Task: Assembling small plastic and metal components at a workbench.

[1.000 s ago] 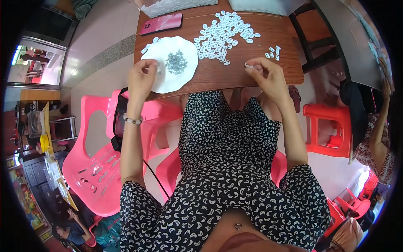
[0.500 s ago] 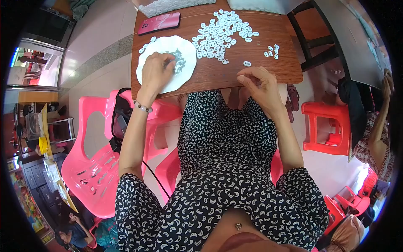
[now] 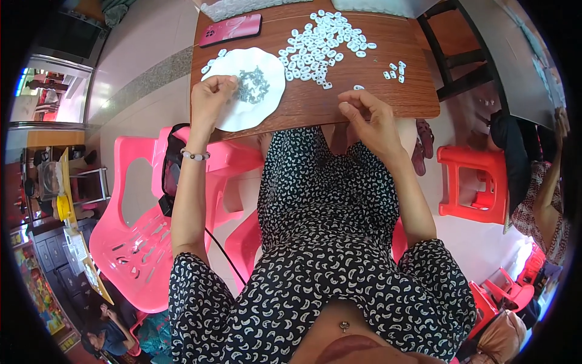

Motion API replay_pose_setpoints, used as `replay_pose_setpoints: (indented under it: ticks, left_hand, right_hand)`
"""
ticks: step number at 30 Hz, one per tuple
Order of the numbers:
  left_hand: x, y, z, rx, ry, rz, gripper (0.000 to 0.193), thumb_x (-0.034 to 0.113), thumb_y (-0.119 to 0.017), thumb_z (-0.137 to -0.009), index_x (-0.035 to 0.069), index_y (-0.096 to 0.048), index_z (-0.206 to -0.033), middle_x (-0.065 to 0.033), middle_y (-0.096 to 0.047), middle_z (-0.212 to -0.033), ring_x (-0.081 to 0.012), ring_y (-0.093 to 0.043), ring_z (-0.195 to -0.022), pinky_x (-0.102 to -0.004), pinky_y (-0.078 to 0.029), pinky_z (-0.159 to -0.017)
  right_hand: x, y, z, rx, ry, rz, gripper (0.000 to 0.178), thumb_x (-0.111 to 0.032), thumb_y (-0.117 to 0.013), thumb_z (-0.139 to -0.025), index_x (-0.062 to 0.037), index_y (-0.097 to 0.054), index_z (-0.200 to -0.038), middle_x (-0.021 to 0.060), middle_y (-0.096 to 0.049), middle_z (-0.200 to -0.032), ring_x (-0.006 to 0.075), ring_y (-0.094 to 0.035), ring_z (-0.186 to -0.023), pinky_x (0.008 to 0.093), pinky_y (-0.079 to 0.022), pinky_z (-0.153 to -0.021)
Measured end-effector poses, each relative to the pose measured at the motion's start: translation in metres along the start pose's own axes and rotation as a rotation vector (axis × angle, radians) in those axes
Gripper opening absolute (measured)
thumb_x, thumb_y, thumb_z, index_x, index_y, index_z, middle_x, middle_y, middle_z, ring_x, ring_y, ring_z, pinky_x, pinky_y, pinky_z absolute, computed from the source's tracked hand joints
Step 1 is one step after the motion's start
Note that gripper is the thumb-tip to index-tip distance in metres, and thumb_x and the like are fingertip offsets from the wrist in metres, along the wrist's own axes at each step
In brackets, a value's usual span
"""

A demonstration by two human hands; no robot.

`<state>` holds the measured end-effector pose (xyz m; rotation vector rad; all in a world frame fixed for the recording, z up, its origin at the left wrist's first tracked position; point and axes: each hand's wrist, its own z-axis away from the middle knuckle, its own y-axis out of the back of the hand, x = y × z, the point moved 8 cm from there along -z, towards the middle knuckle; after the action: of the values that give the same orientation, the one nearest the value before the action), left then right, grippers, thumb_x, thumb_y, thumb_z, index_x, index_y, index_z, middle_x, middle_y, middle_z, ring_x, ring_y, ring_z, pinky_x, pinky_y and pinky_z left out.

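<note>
My left hand is over the left rim of a white scalloped plate, thumb and fingertips pinched together. Whatever may be between them is too small to make out. A loose heap of small grey, screw-like pieces lies on the plate. My right hand hovers at the table's front edge, fingers curled, with a small gap between thumb and forefinger and nothing visible there. Just beyond it sits a single white oval two-holed piece. A big pile of the same white pieces spreads across the far middle of the table.
The brown wooden table also bears a pink phone and a small group of white pieces at right. White containers stand along the far edge. A pink chair is at left, a red stool at right; other people sit nearby.
My left hand has drawn back leftward from the grey pieces to the plate's rim, still pinched. The right hand has shifted only slightly, its thumb and forefinger near the same single white piece.
</note>
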<state>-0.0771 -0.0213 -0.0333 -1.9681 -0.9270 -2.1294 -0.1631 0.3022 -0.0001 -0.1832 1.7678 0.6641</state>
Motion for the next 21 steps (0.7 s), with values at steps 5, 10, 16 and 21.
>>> replay_pose_setpoints:
  ticks: [5,10,16,21]
  left_hand:
    - [-0.006,-0.003,0.0,0.014,0.152,0.247,0.022,0.024,-0.066,-0.089,0.002,-0.067,-0.09,0.0011,-0.064,-0.074,-0.0035,-0.049,-0.058,-0.0183,-0.038,-0.053]
    - [-0.006,-0.011,0.002,-0.066,0.208,0.352,0.02,0.023,-0.063,-0.091,0.004,-0.067,-0.088,0.0024,-0.061,-0.072,-0.0028,-0.044,-0.057,-0.0179,-0.035,-0.053]
    - [0.018,-0.021,0.016,-0.061,0.148,0.368,0.018,0.022,-0.062,-0.091,0.004,-0.066,-0.092,0.0015,-0.061,-0.075,-0.0028,-0.045,-0.059,-0.0177,-0.035,-0.053]
    - [0.026,-0.025,0.02,-0.075,0.105,0.297,0.017,0.019,-0.062,-0.091,0.002,-0.066,-0.092,0.0016,-0.062,-0.075,-0.0026,-0.047,-0.061,-0.018,-0.037,-0.055]
  right_hand:
    - [-0.011,-0.017,-0.01,-0.106,-0.002,0.081,0.016,-0.013,-0.062,-0.09,-0.0028,-0.065,-0.102,-0.0003,-0.061,-0.076,0.0049,-0.053,-0.069,0.0219,-0.043,-0.061]
    - [-0.028,-0.054,-0.038,-0.107,0.172,0.056,0.017,-0.014,-0.059,-0.089,-0.0019,-0.066,-0.1,0.0033,-0.061,-0.073,0.0062,-0.052,-0.064,0.0237,-0.043,-0.059]
    - [-0.043,-0.103,-0.067,-0.157,0.183,0.024,0.018,-0.017,-0.062,-0.086,-0.0023,-0.068,-0.093,0.0054,-0.063,-0.066,0.0087,-0.055,-0.061,0.0257,-0.045,-0.057]
    - [-0.045,-0.12,-0.076,-0.127,0.267,0.063,0.021,-0.021,-0.065,-0.083,-0.0017,-0.068,-0.09,0.0066,-0.065,-0.067,0.0115,-0.059,-0.06,0.0273,-0.047,-0.058]
